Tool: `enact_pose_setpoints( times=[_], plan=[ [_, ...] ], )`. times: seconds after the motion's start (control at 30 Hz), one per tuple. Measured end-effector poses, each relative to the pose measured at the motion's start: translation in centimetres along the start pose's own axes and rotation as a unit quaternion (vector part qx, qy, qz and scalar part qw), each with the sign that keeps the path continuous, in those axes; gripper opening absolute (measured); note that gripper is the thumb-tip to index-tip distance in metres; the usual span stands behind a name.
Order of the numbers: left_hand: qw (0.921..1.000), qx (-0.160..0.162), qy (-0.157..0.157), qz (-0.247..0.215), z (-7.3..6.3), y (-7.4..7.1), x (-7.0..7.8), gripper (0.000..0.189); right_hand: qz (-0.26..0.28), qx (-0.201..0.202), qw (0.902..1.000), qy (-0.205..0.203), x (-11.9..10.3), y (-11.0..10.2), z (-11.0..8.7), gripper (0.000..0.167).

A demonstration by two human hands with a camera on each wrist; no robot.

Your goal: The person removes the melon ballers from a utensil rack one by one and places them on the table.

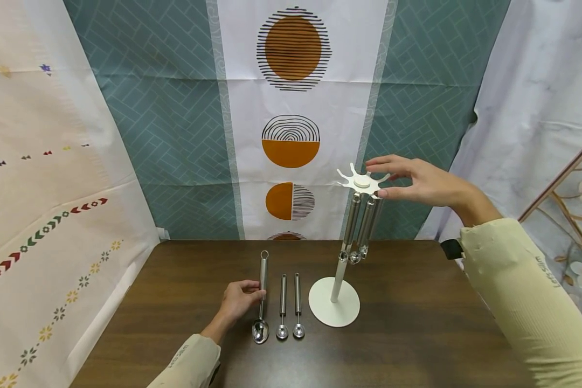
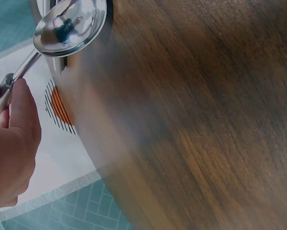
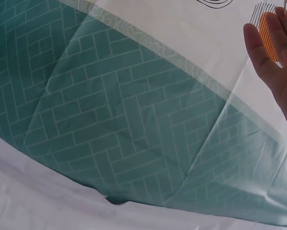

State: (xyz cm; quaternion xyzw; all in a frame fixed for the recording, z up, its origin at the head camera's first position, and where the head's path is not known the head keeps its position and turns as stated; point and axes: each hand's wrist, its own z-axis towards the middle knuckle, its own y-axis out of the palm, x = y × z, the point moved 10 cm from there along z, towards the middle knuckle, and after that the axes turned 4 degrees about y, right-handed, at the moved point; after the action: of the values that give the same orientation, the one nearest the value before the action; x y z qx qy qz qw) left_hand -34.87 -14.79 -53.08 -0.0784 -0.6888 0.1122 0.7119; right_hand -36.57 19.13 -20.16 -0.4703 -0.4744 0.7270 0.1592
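My left hand (image 1: 239,299) pinches the handle of a large metal spoon (image 1: 260,331) with a hanging ring; its shiny oval bowl (image 2: 71,31) is close in the left wrist view. To its right lie two smaller round-bowled metal spoons (image 1: 282,331) (image 1: 298,330), side by side on the table. A white utensil stand (image 1: 339,310) has a hooked top (image 1: 361,182) with several metal utensils (image 1: 351,226) hanging from it. My right hand (image 1: 419,183) is at the right edge of this top, thumb and fingers apart; contact is unclear. The right wrist view shows its fingers (image 3: 266,55) extended.
The dark wooden table (image 1: 407,318) ends at a patterned cloth backdrop (image 1: 291,134). Cloth also hangs on the left (image 1: 48,188) and right (image 1: 528,108). The stand's round base rests right of the small spoons.
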Motion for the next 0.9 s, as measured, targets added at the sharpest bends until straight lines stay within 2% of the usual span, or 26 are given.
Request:
enact_pose_setpoints(
  times=[0.5, 0.9],
  plan=[
    [1.0000, 0.000, 0.000, 0.002, 0.0, 0.0, -0.2, 0.024, -0.003, 0.013, 0.9998, -0.013, 0.2, -0.4, -1.8, 0.056],
    [0.9998, 0.002, -0.018, -0.001, 0.4, -0.1, -0.9, 0.020, -0.006, 0.031, 0.9989, -0.035, -0.3, -0.5, -3.5, 0.055]
  ],
)
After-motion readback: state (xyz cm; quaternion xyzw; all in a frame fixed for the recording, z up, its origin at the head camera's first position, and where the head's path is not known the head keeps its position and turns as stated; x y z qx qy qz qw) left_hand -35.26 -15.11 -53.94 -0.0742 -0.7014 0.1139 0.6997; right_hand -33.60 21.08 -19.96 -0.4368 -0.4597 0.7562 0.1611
